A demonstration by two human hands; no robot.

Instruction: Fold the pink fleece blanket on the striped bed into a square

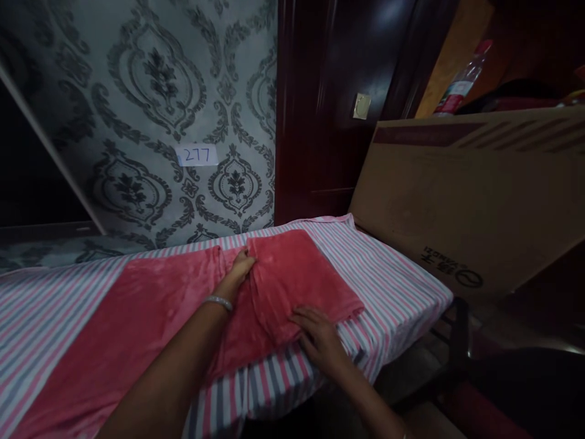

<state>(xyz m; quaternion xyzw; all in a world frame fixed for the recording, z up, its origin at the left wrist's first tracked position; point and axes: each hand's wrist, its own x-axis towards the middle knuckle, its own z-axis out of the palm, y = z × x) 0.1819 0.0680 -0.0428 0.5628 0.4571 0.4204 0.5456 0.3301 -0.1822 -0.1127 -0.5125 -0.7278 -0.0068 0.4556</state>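
A pink fleece cloth lies spread on a table covered with a pink, white and grey striped sheet. Its right end is folded over into a doubled flap. My left hand, with a silver bracelet at the wrist, reaches to the far edge of the fold and its fingers pinch the cloth there. My right hand rests on the near edge of the flap, fingers curled onto the cloth.
A big flat cardboard box leans at the right of the table. Behind it stands a plastic bottle. A patterned wall with a paper label "277" and a dark wooden door are behind the table.
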